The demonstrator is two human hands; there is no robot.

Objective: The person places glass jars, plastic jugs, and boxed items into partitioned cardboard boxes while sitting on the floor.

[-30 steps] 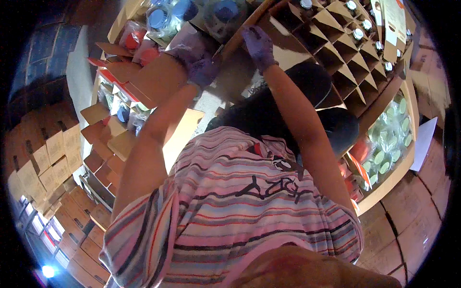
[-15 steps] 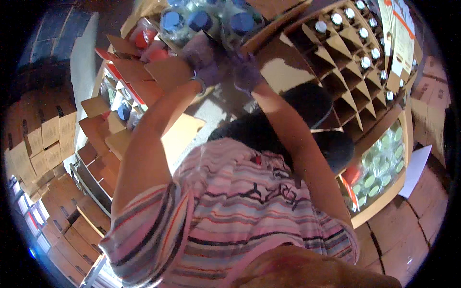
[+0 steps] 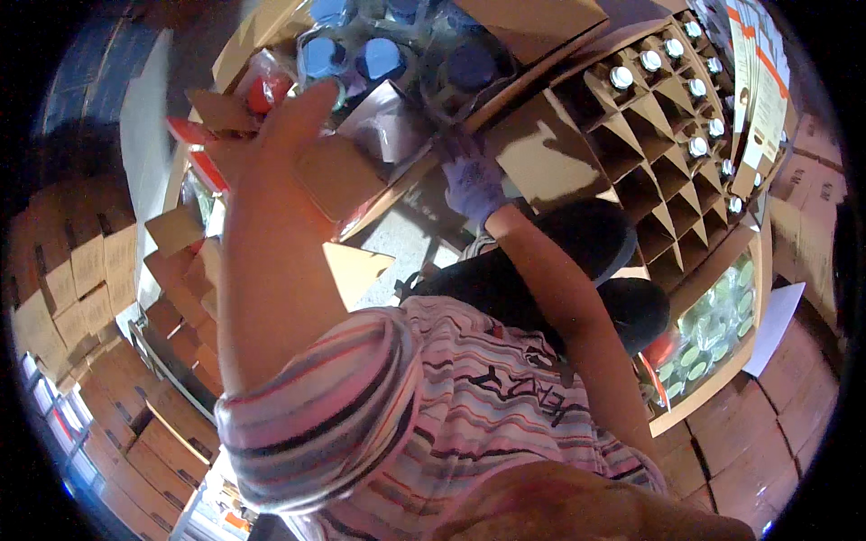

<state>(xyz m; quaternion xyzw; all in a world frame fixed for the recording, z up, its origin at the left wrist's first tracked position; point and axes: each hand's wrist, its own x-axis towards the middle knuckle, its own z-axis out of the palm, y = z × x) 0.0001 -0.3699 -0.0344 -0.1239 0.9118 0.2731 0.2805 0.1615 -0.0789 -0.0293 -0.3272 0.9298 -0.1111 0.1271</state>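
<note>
While left hand (image 3: 289,126) lifts (open), right hand (image 3: 471,180) — gloved — touches cardboard flap (image 3: 541,149)

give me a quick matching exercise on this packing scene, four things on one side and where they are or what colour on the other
Things:
1. left hand
2. right hand
3. jars in the cardboard divider
4. jars with blue lids

Descriptions:
a. top middle, wrapped in clear plastic
b. in a pale purple glove
c. upper right, silver caps, one per cell
d. bare, raised with fingers spread

Pairs: 1-d, 2-b, 3-c, 4-a
</note>
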